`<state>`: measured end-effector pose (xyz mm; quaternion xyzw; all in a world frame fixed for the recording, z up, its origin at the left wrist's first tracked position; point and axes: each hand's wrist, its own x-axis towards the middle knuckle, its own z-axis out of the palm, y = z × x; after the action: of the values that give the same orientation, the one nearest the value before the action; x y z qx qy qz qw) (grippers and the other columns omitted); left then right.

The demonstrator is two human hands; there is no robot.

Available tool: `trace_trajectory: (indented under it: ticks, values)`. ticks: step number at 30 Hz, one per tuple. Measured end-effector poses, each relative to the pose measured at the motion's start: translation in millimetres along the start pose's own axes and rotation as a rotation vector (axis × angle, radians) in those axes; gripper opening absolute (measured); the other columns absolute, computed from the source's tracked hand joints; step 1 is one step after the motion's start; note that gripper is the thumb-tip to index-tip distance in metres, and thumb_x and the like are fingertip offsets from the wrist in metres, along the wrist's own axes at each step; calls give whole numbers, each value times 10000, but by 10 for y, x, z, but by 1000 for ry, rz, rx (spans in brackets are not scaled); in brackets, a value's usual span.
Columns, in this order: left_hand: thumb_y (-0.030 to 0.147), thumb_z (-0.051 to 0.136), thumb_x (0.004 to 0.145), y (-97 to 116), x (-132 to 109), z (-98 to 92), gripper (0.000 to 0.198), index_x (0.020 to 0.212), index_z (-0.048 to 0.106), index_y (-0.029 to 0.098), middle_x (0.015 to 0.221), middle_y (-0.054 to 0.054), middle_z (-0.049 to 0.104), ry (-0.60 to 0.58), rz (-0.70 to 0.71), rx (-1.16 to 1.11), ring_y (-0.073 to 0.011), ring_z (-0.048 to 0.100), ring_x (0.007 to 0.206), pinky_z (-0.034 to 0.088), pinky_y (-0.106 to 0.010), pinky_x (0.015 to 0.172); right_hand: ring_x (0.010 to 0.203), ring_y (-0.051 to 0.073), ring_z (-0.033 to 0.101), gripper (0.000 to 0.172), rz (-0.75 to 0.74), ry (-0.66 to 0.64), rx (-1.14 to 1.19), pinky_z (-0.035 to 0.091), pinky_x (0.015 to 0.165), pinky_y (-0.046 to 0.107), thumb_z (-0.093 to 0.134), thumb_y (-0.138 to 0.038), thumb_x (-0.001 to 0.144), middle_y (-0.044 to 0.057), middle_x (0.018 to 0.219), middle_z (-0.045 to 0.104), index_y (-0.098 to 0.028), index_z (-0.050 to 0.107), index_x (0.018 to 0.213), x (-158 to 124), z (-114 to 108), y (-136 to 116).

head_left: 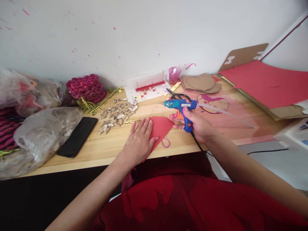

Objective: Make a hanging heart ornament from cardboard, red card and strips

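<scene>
My left hand [139,140] lies flat, fingers stretched, on the left part of a red paper piece [160,126] at the table's front edge. In my right hand [198,123] is a blue glue gun [179,104], its nozzle pointing left above the table and a clear glue stick trailing from its back. My right fingers wrap its handle near the orange trigger, close to the paper's right corner. A purple loop [166,142] lies by the paper's lower right edge. Beyond my left hand are peanuts [117,114].
Left stand plastic bags [48,131], a black phone [77,137] and a purple woven bundle [86,88]. Behind are a white sheet [131,93] with star confetti, black scissors [178,95], a pink cup [174,75] and cardboard hearts [201,82]. Large red paper [269,83] covers the right.
</scene>
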<state>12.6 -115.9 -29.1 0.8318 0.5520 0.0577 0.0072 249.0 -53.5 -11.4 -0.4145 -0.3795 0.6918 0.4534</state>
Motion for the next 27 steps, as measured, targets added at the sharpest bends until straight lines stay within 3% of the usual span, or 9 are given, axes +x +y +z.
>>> trace_trajectory:
  ticks: [3, 6, 9, 11, 12, 14, 16, 19, 27]
  values:
    - [340, 372, 1067, 33, 27, -27, 560, 1564, 400, 83, 1642, -209, 312, -21, 37, 14, -353, 271, 1546, 159, -623, 1258, 955, 243, 765, 293, -6, -4, -4, 660, 753, 362, 718, -472, 902, 64, 1040, 779, -240, 704, 1081, 19, 22, -2]
    - [253, 373, 1064, 22, 31, -122, 495, 1552, 442, 215, 1650, -111, 335, -118, 214, -218, -291, 258, 1555, 175, -612, 1259, 909, 227, 766, 296, -19, -4, -7, 662, 745, 360, 743, -457, 883, 51, 1048, 775, -246, 701, 1086, 46, 36, 0]
    - [288, 407, 1070, -5, 60, -188, 387, 1381, 637, 281, 1468, -33, 608, -147, 325, -591, -201, 499, 1432, 314, -474, 1249, 902, 219, 759, 303, -22, -16, -10, 662, 740, 350, 745, -462, 878, 53, 1047, 772, -236, 707, 1076, 68, 35, 4]
    - [348, 429, 1067, -24, 99, -178, 371, 1310, 690, 245, 1339, -48, 707, -29, 221, -680, -192, 627, 1303, 449, -403, 1168, 916, 219, 753, 306, -27, -31, -4, 661, 744, 349, 734, -468, 885, 54, 1048, 771, -234, 708, 1080, 73, 32, 4]
    - [361, 441, 1061, -32, 119, -155, 385, 1329, 678, 219, 1351, -66, 699, 33, 165, -640, -203, 627, 1304, 479, -398, 1143, 926, 220, 751, 305, -30, -38, -2, 661, 749, 351, 730, -469, 888, 54, 1051, 770, -237, 706, 1085, 72, 32, 3]
    - [344, 453, 1049, -37, 147, -81, 440, 1415, 606, 154, 1477, -115, 595, 80, 132, -449, -243, 512, 1424, 417, -454, 1195, 948, 222, 747, 302, -31, -40, -4, 661, 762, 360, 724, -470, 893, 52, 1060, 769, -245, 702, 1093, 69, 33, 2]
    - [351, 478, 1037, -26, 148, 2, 533, 1498, 498, 84, 1574, -176, 460, 76, 92, -241, -285, 434, 1478, 352, -511, 1228, 964, 224, 747, 293, -30, -24, -9, 661, 766, 364, 722, -467, 897, 52, 1065, 768, -250, 699, 1092, 66, 35, 5]
    - [379, 457, 1047, 5, 112, 75, 574, 1549, 424, 103, 1632, -161, 366, 39, 68, -67, -293, 375, 1512, 300, -540, 1245, 972, 232, 749, 278, -28, 9, -11, 663, 746, 357, 723, -461, 899, 59, 1057, 771, -247, 697, 1074, 61, 38, 12]
    - [413, 390, 1066, 12, 95, 35, 554, 1573, 401, 190, 1665, -113, 332, -18, 47, -22, -291, 342, 1529, 265, -576, 1240, 934, 241, 761, 307, 8, 4, 14, 662, 666, 332, 730, -473, 893, 80, 1083, 772, -236, 686, 1083, 108, 45, -31]
